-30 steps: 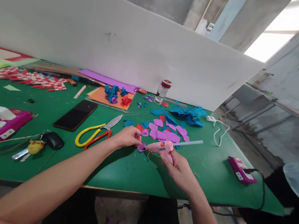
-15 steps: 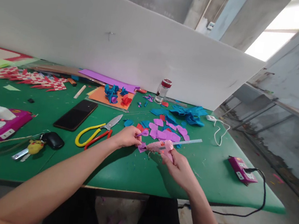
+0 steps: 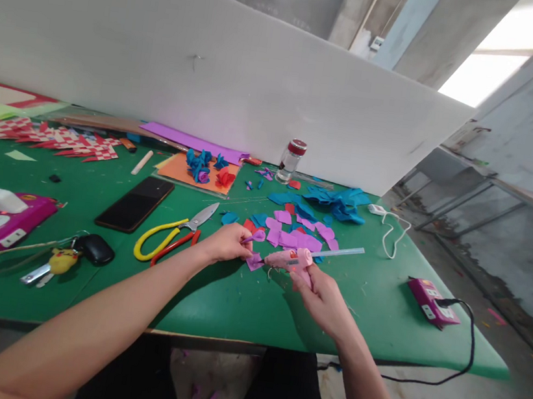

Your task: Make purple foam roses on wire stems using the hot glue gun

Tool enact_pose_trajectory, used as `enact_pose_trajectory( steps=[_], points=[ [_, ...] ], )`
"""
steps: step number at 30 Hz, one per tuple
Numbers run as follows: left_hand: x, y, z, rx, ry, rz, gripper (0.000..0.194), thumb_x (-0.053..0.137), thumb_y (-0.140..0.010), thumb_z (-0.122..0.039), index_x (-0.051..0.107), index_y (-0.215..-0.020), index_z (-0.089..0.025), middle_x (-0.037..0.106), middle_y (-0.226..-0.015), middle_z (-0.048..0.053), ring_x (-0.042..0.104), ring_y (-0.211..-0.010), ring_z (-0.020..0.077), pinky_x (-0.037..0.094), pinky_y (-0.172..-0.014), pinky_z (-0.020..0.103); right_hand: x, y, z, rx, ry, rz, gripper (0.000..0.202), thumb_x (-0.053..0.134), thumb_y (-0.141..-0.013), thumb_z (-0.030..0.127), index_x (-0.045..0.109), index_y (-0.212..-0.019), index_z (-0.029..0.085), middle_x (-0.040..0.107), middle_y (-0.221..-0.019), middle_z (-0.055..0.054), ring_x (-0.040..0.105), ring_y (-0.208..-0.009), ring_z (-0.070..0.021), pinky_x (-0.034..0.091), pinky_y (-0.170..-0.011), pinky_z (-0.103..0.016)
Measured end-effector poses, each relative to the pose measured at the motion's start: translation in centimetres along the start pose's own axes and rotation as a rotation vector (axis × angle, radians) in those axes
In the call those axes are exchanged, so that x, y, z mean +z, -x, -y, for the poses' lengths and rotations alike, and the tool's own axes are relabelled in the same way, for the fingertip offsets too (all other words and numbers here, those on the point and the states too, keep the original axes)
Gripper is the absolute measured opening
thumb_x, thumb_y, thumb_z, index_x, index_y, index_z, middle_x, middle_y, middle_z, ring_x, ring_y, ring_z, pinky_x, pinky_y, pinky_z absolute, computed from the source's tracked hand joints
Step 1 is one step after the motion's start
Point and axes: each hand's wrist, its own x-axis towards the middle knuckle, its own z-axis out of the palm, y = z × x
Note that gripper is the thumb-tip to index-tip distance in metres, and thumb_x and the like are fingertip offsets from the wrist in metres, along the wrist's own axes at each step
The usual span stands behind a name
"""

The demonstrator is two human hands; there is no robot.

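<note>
While the scissors point(image 3: 190, 225) lie unheld, left of the glass jar point(image 3: 289, 165) and nearer the person, shaped flowers sit further back: blue flowers point(image 3: 195, 165), a purple flower point(image 3: 203, 177) against them and a red flower point(image 3: 225, 178), all on an orange sheet point(image 3: 176, 171) left of the jar. These look finished, or nearly so. A clear sleeve point(image 3: 225, 193) shows at the sheet's edge; whether it encloses it I cannot tell.

In front of the jar and slightly left, the left hand point(image 3: 227, 244) has thumb and fingers pinched together on a purple bud-like piece point(image 3: 256, 236) and a purple petal point(image 3: 254, 262), which look only part worked. The jar is upright, its red lid point(image 3: 298, 146) on; no contents can be made out.

Before the jar and to its right lie loose purple petals point(image 3: 307, 240), seemingly unused. Nearer the person than these, the right hand point(image 3: 326, 300) has its fingers wrapped round the glue gun point(image 3: 290, 260), nozzle at the petal, contact unclear. Blue paper point(image 3: 344, 203) lies right of the jar.
</note>
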Motion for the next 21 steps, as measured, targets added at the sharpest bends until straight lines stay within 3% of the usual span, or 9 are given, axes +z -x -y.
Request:
enact_pose_trajectory(
  steps=[16,21],
  points=[
    [0.03,-0.22,0.28,-0.010,0.027,0.031,0.006,0.067,-0.057,-0.019,0.064,-0.059,-0.015,0.062,-0.054,0.000,0.056,-0.055,0.0146,0.037,-0.052,0.023,-0.36,0.43,0.20,0.024,-0.068,-0.016,0.031,0.044,-0.091,0.045,0.056,-0.080,0.019,0.058,-0.058,-0.001,0.053,-0.053,-0.0158,0.034,-0.050,-0.024],
    [0.01,-0.29,0.32,-0.001,0.027,0.034,0.005,0.066,-0.057,-0.019,0.063,-0.059,-0.015,0.062,-0.054,0.000,0.056,-0.056,0.0151,0.036,-0.052,0.023,-0.19,0.52,0.45,0.029,-0.082,-0.001,0.030,0.044,-0.091,0.044,0.057,-0.085,0.018,0.062,-0.064,-0.002,0.054,-0.055,-0.0162,0.034,-0.050,-0.024]
  ],
)
